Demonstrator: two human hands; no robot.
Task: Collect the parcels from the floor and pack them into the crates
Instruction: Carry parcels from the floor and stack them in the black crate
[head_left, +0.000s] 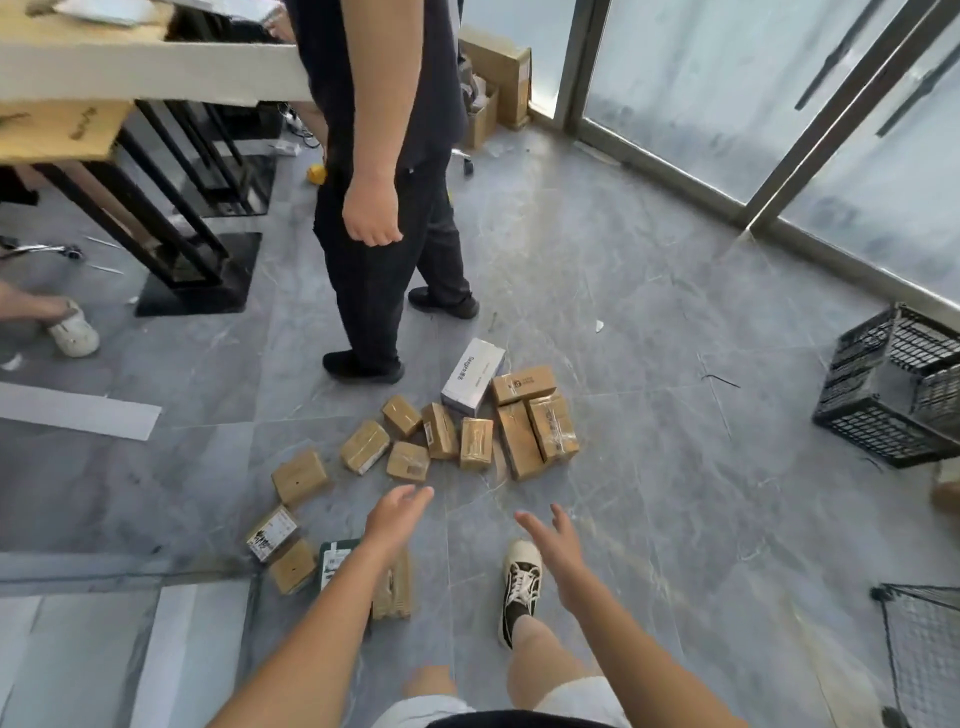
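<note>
the left hand reaches forward with its fingers straight and loosely spread, holding nothing, above bare floor just short of the pile of parcels. the right hand is stretched out the same way, fingers apart and empty, a little to the right of the pile's near edge. below the right hand stands the person's foot in a black and white sneaker.

the pile lies on the grey tiled floor: small brown taped boxes bunched together, with a white box at the far side of the pile. a looser trail of brown parcels runs from the pile toward the lower left, ending at a dark green parcel that the left forearm partly covers.

well to the right of the pile sits a black crate, tilted against the glass wall. a second black mesh crate shows at the right edge, nearer the camera.

just beyond the pile stands another person in dark clothes, one arm hanging. left of the pile, farther off, is a table with black legs.
</note>
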